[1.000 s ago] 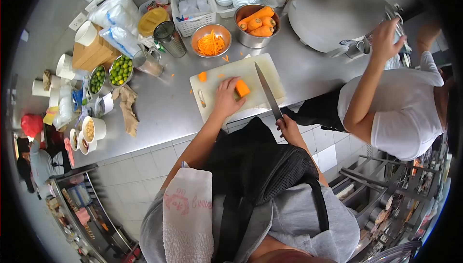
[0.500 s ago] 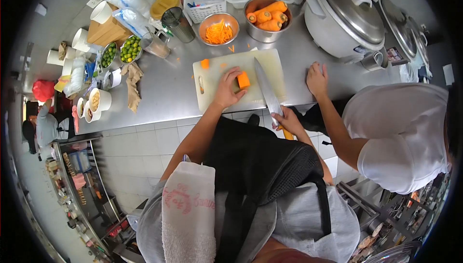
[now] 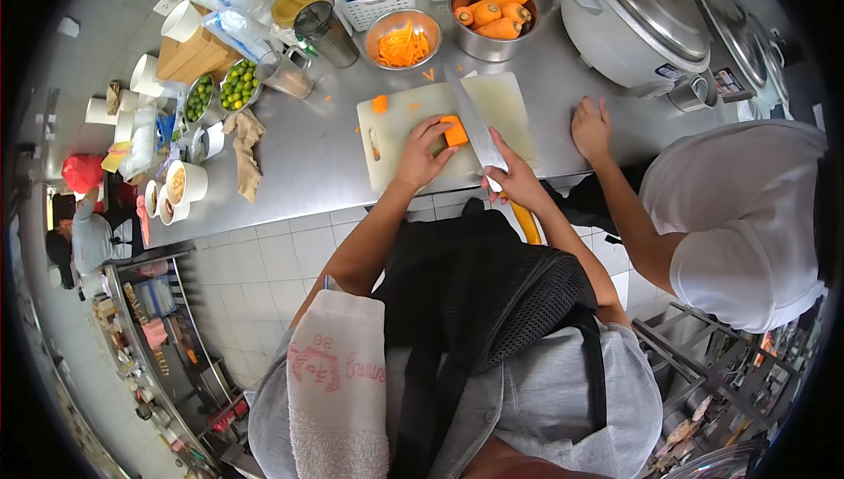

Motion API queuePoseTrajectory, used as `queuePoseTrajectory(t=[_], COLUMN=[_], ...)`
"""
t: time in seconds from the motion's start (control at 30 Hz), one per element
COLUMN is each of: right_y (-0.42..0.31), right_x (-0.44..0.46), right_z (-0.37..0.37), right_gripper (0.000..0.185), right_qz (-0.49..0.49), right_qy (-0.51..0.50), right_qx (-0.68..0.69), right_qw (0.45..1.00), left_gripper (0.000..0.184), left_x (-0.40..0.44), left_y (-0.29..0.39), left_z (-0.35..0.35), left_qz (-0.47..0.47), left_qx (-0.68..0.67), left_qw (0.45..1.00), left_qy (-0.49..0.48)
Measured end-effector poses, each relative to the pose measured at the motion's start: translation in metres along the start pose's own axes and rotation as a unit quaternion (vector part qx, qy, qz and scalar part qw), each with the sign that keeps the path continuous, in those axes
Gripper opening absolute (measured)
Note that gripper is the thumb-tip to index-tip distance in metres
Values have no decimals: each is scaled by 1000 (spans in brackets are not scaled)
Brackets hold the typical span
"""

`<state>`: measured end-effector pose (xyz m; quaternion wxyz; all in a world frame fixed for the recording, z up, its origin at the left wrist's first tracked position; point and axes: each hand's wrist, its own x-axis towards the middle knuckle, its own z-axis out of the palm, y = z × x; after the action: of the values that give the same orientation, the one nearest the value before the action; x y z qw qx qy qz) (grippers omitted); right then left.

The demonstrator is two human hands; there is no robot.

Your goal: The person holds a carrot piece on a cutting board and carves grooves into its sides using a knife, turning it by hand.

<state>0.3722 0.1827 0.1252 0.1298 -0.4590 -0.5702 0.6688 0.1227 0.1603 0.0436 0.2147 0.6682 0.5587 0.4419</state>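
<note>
On the pale cutting board (image 3: 396, 171) lies a squared block of carrot (image 3: 454, 132). My left hand (image 3: 425, 156) grips it from the left, fingertips at its upper edge and thumb below. My right hand (image 3: 517, 177) is closed around the rear of a large knife (image 3: 476, 123), partly over the blade near the yellow handle. The blade points away from me, close along the block's right side; whether they touch I cannot tell. A smaller carrot piece (image 3: 380, 104) rests at the board's upper left.
Behind the board stand a bowl of carrot strips (image 3: 403, 45) and a metal pot of whole carrots (image 3: 499, 22). A big rice cooker (image 3: 607, 31) is at the back right. A co-worker's hand (image 3: 592, 127) rests on the counter to the right. Limes (image 3: 238, 86) are at left.
My right hand and the knife have come forward and left, bringing the blade beside the carrot block. My left fingers have closed onto the block. The view has shifted slightly.
</note>
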Motion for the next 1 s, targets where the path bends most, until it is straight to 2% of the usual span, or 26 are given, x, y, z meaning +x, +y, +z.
queuePoseTrajectory(t=[0.3,1.0], right_y=[-5,1], right_x=[4,7], right_z=[10,13], right_gripper=[83,84], right_qz=[6,4], right_qy=[-5,-9], right_qx=[-18,-13], right_qw=[1000,1000], left_gripper=[55,53], left_x=[2,1], left_y=[-1,-3], left_z=[-2,1], left_qz=[23,1], left_qx=[2,6], left_qw=[1000,1000], left_qy=[-6,-2])
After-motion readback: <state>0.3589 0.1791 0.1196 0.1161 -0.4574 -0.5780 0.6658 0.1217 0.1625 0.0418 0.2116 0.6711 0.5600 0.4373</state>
